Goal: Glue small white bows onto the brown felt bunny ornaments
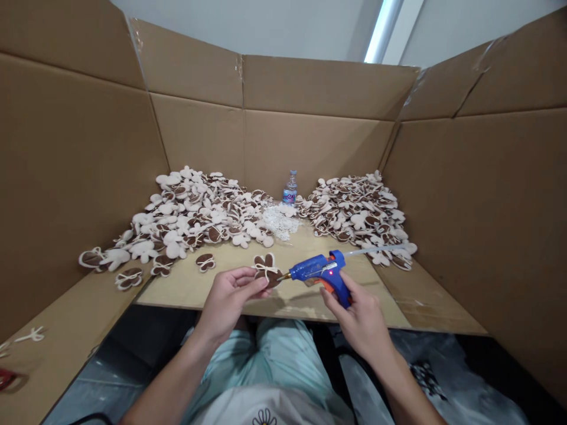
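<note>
My left hand (234, 296) pinches a brown-and-white felt bunny-shaped ornament (267, 267) with a cream bow tied across it. In my right hand (361, 310) is a blue hot glue gun (316, 268), gripped by its handle near the orange trigger. The gun's brass nozzle meets the lower right of the ornament's brown face, or hovers just over it. A clear glue stick (374, 249) juts from the back of the gun, and a small red light glows on its side. Nearby on the board lies another felt ornament (205, 262).
A big heap of felt ornaments (186, 206) covers the left back; another heap (354, 209) fills the right back. Between them stand a water bottle (290, 188) and a pile of small white pieces (280, 222). Cardboard walls (319, 139) enclose the table. A loose bow (33, 335) lies far left.
</note>
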Motion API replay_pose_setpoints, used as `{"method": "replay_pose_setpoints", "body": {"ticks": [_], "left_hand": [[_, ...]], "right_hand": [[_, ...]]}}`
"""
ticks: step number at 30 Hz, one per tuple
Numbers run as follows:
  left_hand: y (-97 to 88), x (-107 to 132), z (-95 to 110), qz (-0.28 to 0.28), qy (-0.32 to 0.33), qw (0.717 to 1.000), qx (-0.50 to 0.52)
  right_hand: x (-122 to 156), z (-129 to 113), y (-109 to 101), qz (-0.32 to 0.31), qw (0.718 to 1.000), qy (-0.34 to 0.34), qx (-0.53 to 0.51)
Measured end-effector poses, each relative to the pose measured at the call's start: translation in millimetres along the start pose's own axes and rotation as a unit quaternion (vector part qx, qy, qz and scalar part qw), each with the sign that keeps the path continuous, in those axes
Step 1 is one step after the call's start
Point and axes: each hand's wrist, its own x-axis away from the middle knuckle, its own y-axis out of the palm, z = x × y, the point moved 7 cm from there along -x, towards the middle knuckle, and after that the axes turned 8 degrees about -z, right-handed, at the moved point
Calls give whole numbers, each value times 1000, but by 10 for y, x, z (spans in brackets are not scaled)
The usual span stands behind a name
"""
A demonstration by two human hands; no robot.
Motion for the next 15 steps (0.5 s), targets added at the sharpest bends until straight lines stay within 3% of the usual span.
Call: {"method": "replay_pose_setpoints", "body": {"ticks": [15], "left_hand": [[8,8,21,-7,-1,1000,-4]], "right_hand": [[5,22,-14,-3,1000,22,14]]}}
